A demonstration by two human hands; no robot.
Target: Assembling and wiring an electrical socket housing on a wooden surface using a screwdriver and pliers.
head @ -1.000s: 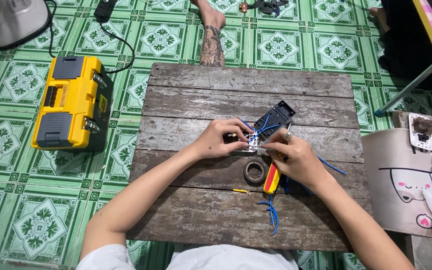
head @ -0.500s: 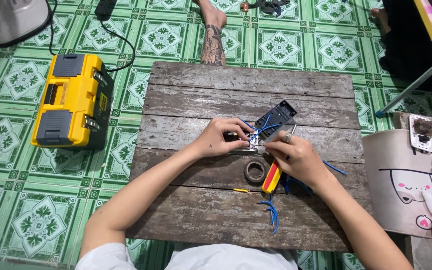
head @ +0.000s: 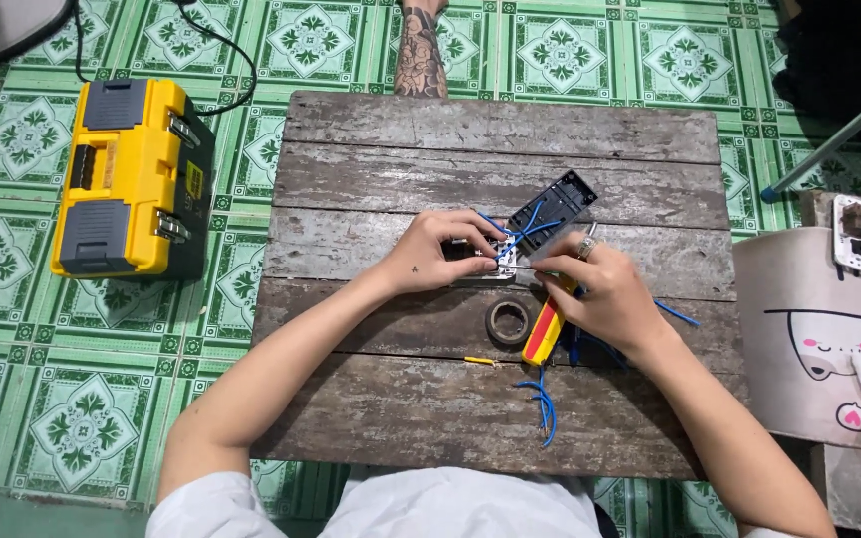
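Observation:
My left hand pinches a small white switch module against the wooden table. Blue wires run from the module to a black rectangular plate lying just behind it. My right hand, a ring on one finger, holds a thin metal tool tip against the module's right side. A yellow-and-red tool handle sticks out below this hand; I cannot tell whether it belongs to the same tool.
A roll of black tape, loose blue wires and a short yellow wire piece lie near the front. A yellow toolbox sits on the green tiled floor at left. Another person's tattooed limb is beyond the table. A cream cloth with electrical parts lies at right.
Both hands stay on the module. My right hand has shifted slightly, its fingers working at the module's right side.

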